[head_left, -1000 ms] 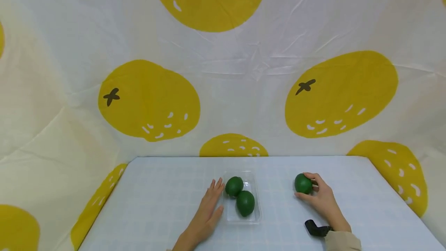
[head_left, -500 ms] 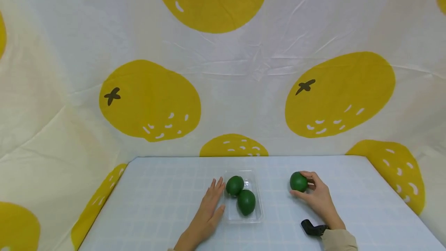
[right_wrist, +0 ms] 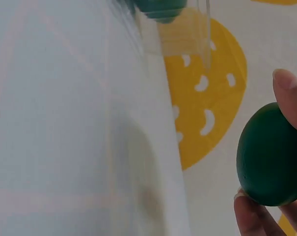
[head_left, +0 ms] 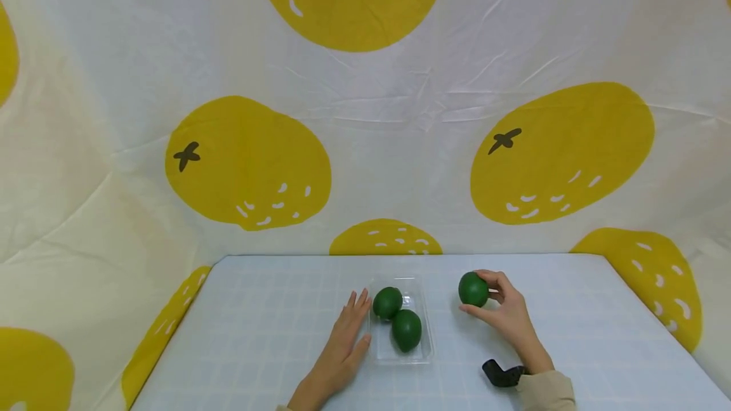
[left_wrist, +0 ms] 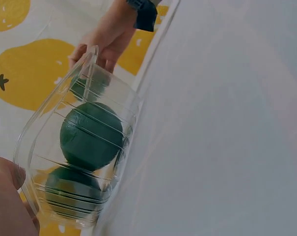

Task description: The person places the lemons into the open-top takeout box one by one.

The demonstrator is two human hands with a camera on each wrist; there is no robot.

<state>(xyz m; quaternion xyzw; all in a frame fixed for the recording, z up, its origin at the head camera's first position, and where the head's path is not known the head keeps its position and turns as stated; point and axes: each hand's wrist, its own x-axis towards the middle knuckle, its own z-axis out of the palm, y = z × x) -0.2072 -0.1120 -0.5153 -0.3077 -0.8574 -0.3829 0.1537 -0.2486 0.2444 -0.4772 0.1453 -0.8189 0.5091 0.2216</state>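
Observation:
My right hand (head_left: 511, 313) holds a dark green egg-shaped fruit (head_left: 473, 289) between thumb and fingers, to the right of a clear plastic tray (head_left: 427, 351). In the right wrist view the held fruit (right_wrist: 271, 157) is smooth, and a shadow falls on the table below. Two more green fruits lie in the tray, one farther back (head_left: 388, 302) and a larger one nearer (head_left: 407, 330). With fingers extended, my left hand (head_left: 342, 341) lies along the tray's left side. Its thumb (left_wrist: 8, 172) is right at the tray's rim in the left wrist view.
A pale checked cloth covers the table (head_left: 274, 316). A white curtain with yellow fruit prints (head_left: 248, 160) stands behind it and at both sides. A black wrist-worn device (head_left: 501, 373) sits at the right wrist.
My right hand has moved left and slightly away from me with the green fruit, closer to the tray. The left hand and the tray stay in place.

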